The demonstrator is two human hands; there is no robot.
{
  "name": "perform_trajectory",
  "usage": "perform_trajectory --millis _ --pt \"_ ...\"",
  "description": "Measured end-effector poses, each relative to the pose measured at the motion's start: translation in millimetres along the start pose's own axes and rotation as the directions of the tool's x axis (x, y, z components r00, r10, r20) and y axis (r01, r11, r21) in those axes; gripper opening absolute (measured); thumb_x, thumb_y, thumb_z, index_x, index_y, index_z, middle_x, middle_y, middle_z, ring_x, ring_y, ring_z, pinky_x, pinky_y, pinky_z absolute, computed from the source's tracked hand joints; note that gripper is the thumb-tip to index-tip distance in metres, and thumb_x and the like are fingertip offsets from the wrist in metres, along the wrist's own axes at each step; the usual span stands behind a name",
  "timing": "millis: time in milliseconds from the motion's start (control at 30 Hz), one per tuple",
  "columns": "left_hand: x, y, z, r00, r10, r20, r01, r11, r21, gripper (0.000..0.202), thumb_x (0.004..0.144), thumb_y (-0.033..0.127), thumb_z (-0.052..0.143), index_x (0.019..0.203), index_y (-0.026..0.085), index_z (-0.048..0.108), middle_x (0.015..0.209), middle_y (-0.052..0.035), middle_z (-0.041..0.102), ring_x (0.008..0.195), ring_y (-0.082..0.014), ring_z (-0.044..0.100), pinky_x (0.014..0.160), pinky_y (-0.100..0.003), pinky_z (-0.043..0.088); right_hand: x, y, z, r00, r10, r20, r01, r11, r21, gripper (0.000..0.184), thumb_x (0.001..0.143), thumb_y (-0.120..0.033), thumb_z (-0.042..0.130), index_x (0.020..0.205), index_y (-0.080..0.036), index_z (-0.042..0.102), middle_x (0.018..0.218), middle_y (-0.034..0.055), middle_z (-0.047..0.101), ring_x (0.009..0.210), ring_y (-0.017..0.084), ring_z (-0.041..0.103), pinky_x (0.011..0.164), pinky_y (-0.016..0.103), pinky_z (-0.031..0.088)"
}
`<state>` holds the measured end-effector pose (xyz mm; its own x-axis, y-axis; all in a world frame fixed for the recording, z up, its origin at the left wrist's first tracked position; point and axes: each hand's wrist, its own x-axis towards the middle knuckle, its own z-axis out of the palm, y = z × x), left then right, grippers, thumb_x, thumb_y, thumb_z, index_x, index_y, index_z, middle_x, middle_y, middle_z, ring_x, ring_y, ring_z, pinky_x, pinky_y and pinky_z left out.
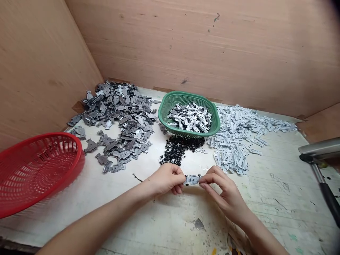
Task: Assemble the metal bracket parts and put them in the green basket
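My left hand (171, 180) pinches the left end of a small toy car chassis (192, 180), a flat silver-grey plate with tiny black wheels at its ends. At the other end, the thumb and fingertips of my right hand (221, 186) close on the chassis by a wheel. Just beyond my hands lies a heap of small black wheel pieces (174, 150). Behind it stands a green basket (162, 118) holding many silver-and-black pieces (192, 117). Part of the chassis is hidden under my fingers.
Dark grey metal plates (124, 117) are heaped at the back left, pale narrow plates (236, 134) at the right. A red basket (79, 156) stands at the left. A metal lever with a black grip (328, 198) juts in at the right. Wooden panels (199, 53) enclose the table.
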<state>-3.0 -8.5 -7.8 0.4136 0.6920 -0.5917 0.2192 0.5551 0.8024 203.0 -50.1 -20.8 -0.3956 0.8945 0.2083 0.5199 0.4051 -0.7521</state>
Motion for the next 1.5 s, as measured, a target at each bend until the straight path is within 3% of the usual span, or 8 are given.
perform_trajectory --millis 133,267,400,567,800,1100,1333,1500 --pt "0 1 -1.6 1.000 -0.005 -0.009 0.005 1.000 0.013 0.005 0.063 0.016 0.053 0.058 0.016 0.050 0.048 0.0033 0.055 0.043 -0.0081 0.054 0.042 -0.017 0.038 11 7 -15 0.995 0.102 0.003 -0.102 0.995 0.007 0.011 0.089 -0.029 0.049 0.093 -0.022 0.056 0.081 0.0039 0.053 0.074 0.018 0.052 0.065 0.031 0.044" --pt "0 1 -3.6 1.000 0.003 -0.001 -0.003 1.000 -0.017 0.005 0.063 0.017 0.053 0.059 0.016 0.051 0.050 0.0025 0.056 0.045 -0.0079 0.054 0.044 -0.017 0.039 45 35 -29 0.987 0.127 -0.098 -0.155 0.912 -0.379 0.015 0.088 -0.029 0.048 0.085 -0.020 0.059 0.086 0.0082 0.055 0.083 0.024 0.050 0.069 0.036 0.042" --pt "2 -2 -5.2 1.000 0.012 0.015 -0.011 0.999 -0.053 0.004 0.063 0.017 0.052 0.059 0.015 0.051 0.050 0.0024 0.057 0.044 -0.0074 0.053 0.044 -0.017 0.038 75 60 -32 0.990 0.140 0.000 -0.118 0.835 -0.537 0.010 0.082 -0.024 0.051 0.084 -0.019 0.060 0.090 0.0103 0.054 0.090 0.027 0.046 0.075 0.039 0.040" --pt "4 -3 -5.2 1.000 0.005 0.014 -0.004 0.998 -0.056 0.004 0.062 0.019 0.053 0.059 0.015 0.051 0.051 0.0022 0.057 0.044 -0.0074 0.053 0.043 -0.017 0.038 62 55 -26 0.968 0.228 0.110 -0.144 0.854 -0.500 0.008 0.071 -0.014 0.053 0.076 -0.020 0.051 0.073 0.0028 0.053 0.064 0.017 0.050 0.054 0.027 0.038" --pt "5 -3 -2.8 1.000 0.012 0.004 -0.012 1.000 -0.023 0.004 0.062 0.019 0.052 0.060 0.016 0.051 0.051 0.0021 0.057 0.045 -0.0079 0.054 0.043 -0.017 0.038 15 26 -29 0.883 0.453 0.123 -0.417 0.878 -0.235 0.010 0.087 -0.030 0.042 0.094 -0.024 0.045 0.061 -0.0029 0.054 0.051 0.015 0.051 0.049 0.025 0.036" --pt "6 -5 -3.9 1.000 0.017 0.004 -0.017 1.000 -0.006 0.005 0.064 0.017 0.051 0.059 0.016 0.050 0.052 0.0020 0.058 0.045 -0.0076 0.054 0.043 -0.017 0.039 -13 26 -37 0.883 0.459 0.100 -0.435 0.880 -0.192 0.026 0.086 -0.033 0.046 0.110 -0.024 0.048 0.104 0.0078 0.061 0.090 0.022 0.060 0.073 0.033 0.049" --pt "5 -6 -4.5 1.000 0.012 0.015 -0.013 1.000 0.017 0.005 0.065 0.017 0.051 0.060 0.016 0.051 0.053 0.0011 0.058 0.047 -0.0082 0.055 0.045 -0.017 0.041 -22 28 -21 0.879 0.470 0.074 -0.434 0.856 -0.283 0.011 0.080 -0.032 0.054 0.081 -0.021 0.053 0.086 0.0048 0.055 0.071 0.018 0.055 0.061 0.030 0.045" --pt "5 -5 -3.4 1.000 0.027 0.010 -0.027 1.000 0.006 0.004 0.065 0.017 0.051 0.061 0.015 0.051 0.054 0.0014 0.058 0.046 -0.0081 0.055 0.043 -0.017 0.039 -21 27 -28 0.848 0.526 0.068 -0.522 0.851 -0.066 0.016 0.082 -0.036 0.054 0.078 -0.020 0.053 0.071 0.0018 0.056 0.062 0.015 0.051 0.055 0.027 0.041"
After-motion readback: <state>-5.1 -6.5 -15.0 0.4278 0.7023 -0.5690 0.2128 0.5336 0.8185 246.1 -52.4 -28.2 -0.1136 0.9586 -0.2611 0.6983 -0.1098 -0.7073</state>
